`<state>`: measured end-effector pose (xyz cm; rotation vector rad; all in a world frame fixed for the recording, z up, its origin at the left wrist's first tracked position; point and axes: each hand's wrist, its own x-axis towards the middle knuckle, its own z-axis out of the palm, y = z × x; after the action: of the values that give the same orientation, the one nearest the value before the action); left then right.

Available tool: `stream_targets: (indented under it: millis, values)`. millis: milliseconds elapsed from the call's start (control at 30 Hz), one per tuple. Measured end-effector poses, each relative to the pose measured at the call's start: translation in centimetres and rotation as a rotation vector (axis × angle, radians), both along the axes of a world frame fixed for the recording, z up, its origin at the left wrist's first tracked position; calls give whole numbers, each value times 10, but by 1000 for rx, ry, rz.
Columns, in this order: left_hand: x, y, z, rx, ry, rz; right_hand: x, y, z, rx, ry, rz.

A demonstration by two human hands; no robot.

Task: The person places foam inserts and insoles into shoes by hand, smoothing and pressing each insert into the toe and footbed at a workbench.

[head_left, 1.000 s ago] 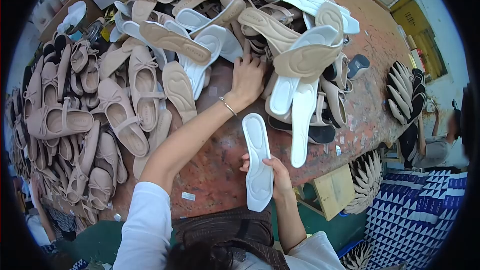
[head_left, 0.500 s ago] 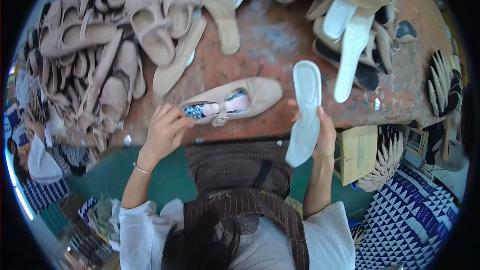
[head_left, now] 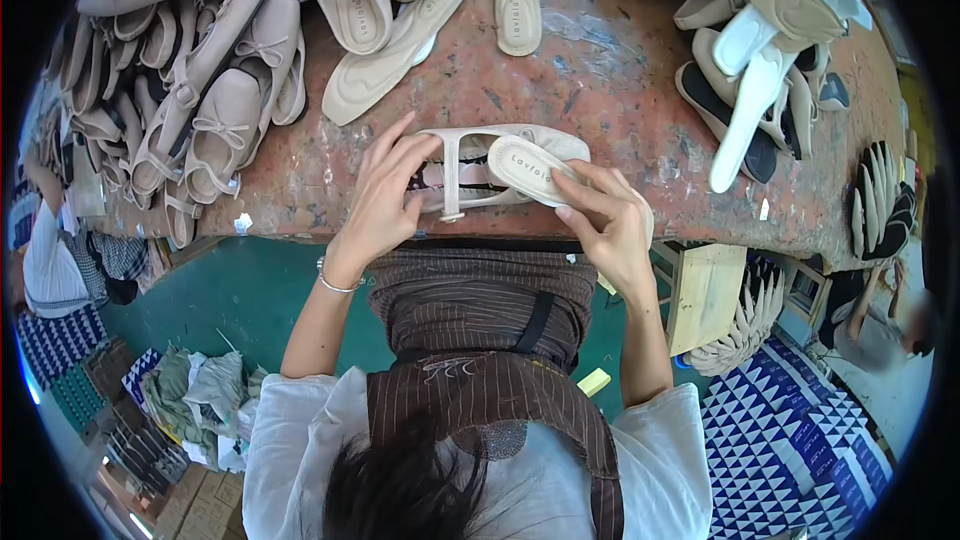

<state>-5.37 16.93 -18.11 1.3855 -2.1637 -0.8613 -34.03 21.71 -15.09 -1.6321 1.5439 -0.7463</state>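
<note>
A beige strapped shoe [head_left: 452,175] lies sideways on the worktable near its front edge, its toe to the right. My left hand [head_left: 382,195] grips the shoe's heel end, fingers bent over the rim. A patterned pinkish-and-dark lining shows in the opening. In my right hand [head_left: 615,225] is a beige insole [head_left: 520,162] with printed lettering on its heel. The fingers pinch it from above and below, and its far end is largely covered by the hand. The insole's heel end overlaps the shoe's front opening; I cannot tell whether they touch.
Piled beige shoes [head_left: 230,110] crowd the left of the worktable [head_left: 640,90]. Loose insoles [head_left: 400,45] lie behind the shoe. More shoes and white insoles [head_left: 755,115] are heaped at the right. A wooden stool [head_left: 705,290] stands below the table's right edge. Other people are at both sides.
The insole has swung from upright, white face showing, to lie over the shoe with its lettered beige face up. My right hand moved left with it; my left hand moved up along the heel.
</note>
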Motion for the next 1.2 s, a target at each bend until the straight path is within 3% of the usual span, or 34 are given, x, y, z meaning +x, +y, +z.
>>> stream_targets:
  millis: [67,167,200,333,433,567,767,967,1067,1200]
  values:
    - [-3,-5,14,150,123,38,-1,-2,-3,-108,118,60]
    - [4,-11,15,83,31,-66,7,-11,10,-302,339,193]
    - [7,-5,6,-62,22,-41,12,-16,13,-335,364,241]
    - [-2,33,5,-341,-132,517,39,-34,-3,-374,275,380]
    - [1,45,-4,192,138,726,60,-47,-15,-347,160,448]
    - [1,42,-15,191,350,685,73,-57,-23,-264,58,501]
    - [12,44,-20,233,426,568,89,-54,-34,-200,5,495]
    - [9,30,-34,262,513,753,95,-51,-41,-233,162,574]
    - [13,22,-30,405,504,840,98,-47,-38,-306,234,626]
    - [15,22,-43,210,373,796,100,-55,-47,-326,170,850]
